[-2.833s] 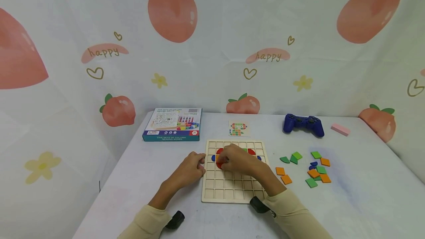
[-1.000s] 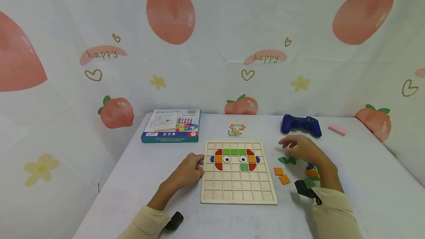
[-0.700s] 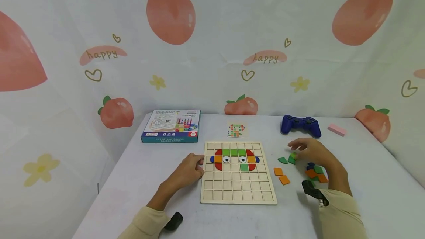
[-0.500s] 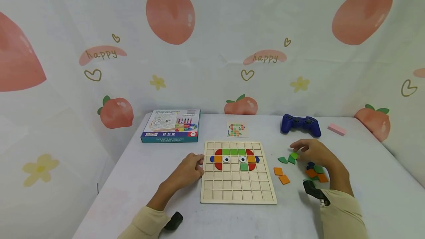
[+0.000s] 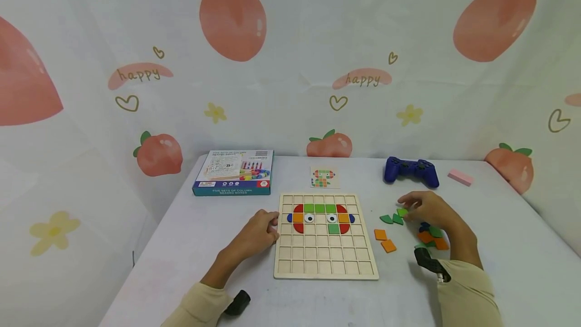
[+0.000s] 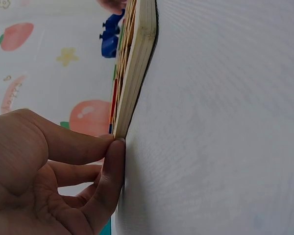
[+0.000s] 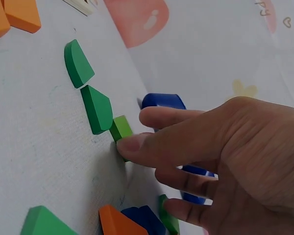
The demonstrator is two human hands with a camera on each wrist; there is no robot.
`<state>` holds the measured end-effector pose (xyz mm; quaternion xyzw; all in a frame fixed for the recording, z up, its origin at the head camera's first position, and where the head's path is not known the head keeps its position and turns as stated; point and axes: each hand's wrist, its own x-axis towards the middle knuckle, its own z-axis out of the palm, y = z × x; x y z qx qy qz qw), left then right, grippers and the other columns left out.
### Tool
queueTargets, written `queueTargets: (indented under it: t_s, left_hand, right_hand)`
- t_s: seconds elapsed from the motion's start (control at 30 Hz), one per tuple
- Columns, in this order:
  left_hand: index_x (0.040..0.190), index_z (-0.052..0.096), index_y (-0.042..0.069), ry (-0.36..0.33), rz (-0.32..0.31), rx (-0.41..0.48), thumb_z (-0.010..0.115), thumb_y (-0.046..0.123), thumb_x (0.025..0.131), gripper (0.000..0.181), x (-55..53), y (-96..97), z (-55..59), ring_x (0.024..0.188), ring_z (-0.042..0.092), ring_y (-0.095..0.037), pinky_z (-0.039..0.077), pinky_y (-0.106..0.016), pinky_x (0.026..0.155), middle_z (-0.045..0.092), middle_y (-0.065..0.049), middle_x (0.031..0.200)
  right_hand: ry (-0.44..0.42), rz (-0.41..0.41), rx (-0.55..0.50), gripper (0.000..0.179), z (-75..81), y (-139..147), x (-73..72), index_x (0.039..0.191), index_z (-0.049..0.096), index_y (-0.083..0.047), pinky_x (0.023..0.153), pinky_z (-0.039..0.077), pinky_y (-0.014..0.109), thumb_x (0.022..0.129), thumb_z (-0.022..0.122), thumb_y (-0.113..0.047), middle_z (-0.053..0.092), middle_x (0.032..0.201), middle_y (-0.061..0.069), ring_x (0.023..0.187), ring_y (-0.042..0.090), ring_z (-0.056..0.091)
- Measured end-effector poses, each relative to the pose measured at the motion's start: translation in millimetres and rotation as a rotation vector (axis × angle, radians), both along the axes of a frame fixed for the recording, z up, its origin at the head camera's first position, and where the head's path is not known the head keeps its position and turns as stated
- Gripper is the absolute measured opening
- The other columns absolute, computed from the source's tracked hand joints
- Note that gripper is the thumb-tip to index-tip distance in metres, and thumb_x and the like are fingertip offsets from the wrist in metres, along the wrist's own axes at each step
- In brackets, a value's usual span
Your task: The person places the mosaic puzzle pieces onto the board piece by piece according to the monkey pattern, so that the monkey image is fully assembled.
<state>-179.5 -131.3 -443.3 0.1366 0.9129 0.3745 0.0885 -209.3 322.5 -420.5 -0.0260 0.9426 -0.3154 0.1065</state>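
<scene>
At its left edge, a wooden grid board is pinched between the thumb and index finger of my left hand; the left wrist view shows the fingertips at the board's rim. Red, green, orange and blue tiles plus two eye tiles form a pattern in its upper rows. Right of the board, my right hand hovers low over loose tiles. Its thumb touches a light green square tile, while the index finger stays apart from it. Two green quarter-round tiles lie beside that square.
Two orange squares lie near the board's right edge. A mixed pile of tiles sits under my right wrist. Behind are a pattern card, a boxed set, a blue game controller and a pink block.
My right hand has left the board and come to the loose tiles at right, where the light green square and a quarter-round tile shifted slightly. My left hand keeps its place at the board.
</scene>
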Motion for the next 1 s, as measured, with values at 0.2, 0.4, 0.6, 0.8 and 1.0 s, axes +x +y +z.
queueTargets:
  t_s: [0.2, 0.4, 0.6, 0.8, 1.0]
  left_hand:
    - [0.142, 0.057, -0.014, 0.009, -0.002, 0.003, 0.07, -0.004, 0.091, 0.054, 0.5, -0.4, 0.4, 0.091, 0.053, -0.019, 0.052, -0.025, 0.075, 0.055, -0.008, 0.099]
    - [0.142, 0.057, -0.014, 0.016, -0.004, -0.001, 0.07, -0.003, 0.091, 0.053, 1.0, -1.0, 0.7, 0.091, 0.053, -0.019, 0.052, -0.026, 0.075, 0.055, -0.008, 0.099]
    - [0.142, 0.057, -0.014, 0.018, -0.008, -0.003, 0.069, -0.004, 0.091, 0.053, 1.3, -0.5, 1.2, 0.092, 0.053, -0.019, 0.051, -0.026, 0.076, 0.055, -0.008, 0.1]
    - [0.142, 0.057, -0.014, 0.015, -0.001, -0.002, 0.07, -0.004, 0.091, 0.053, 1.1, 0.0, 1.3, 0.091, 0.053, -0.019, 0.051, -0.026, 0.075, 0.055, -0.008, 0.1]
    - [0.142, 0.057, -0.014, 0.012, 0.0, -0.003, 0.07, -0.004, 0.091, 0.054, 0.7, -0.9, -0.6, 0.091, 0.053, -0.019, 0.051, -0.026, 0.076, 0.055, -0.008, 0.1]
  right_hand:
    - [-0.004, -0.007, 0.01, 0.044, 0.6, 0, 0.2, 0.128, 0.071, 0.002, 0.082, 0.056, 0.044, 0.086, 0.077, -0.008, 0.07, 0.116, 0.02, 0.096, 0.029, 0.063]
    - [-0.029, -0.036, 0.029, 0.044, -0.2, 1, -0.9, 0.13, 0.07, 0.003, 0.086, 0.057, 0.048, 0.091, 0.077, -0.016, 0.07, 0.115, 0.021, 0.096, 0.03, 0.064]
    - [0.01, -0.018, 0.022, 0.044, -0.3, -1, -0.1, 0.129, 0.07, 0.005, 0.084, 0.057, 0.046, 0.093, 0.076, -0.02, 0.071, 0.114, 0.021, 0.097, 0.029, 0.064]
    - [0.07, 0.029, 0.016, 0.042, 1.0, -12, -4.3, 0.125, 0.074, 0.002, 0.079, 0.051, 0.036, 0.092, 0.078, -0.025, 0.072, 0.11, 0.014, 0.097, 0.027, 0.062]
    - [0.095, 0.088, -0.009, 0.04, 2.0, -32, -7.8, 0.123, 0.075, 0.0, 0.075, 0.05, 0.034, 0.091, 0.078, -0.023, 0.071, 0.106, 0.011, 0.091, 0.023, 0.06]
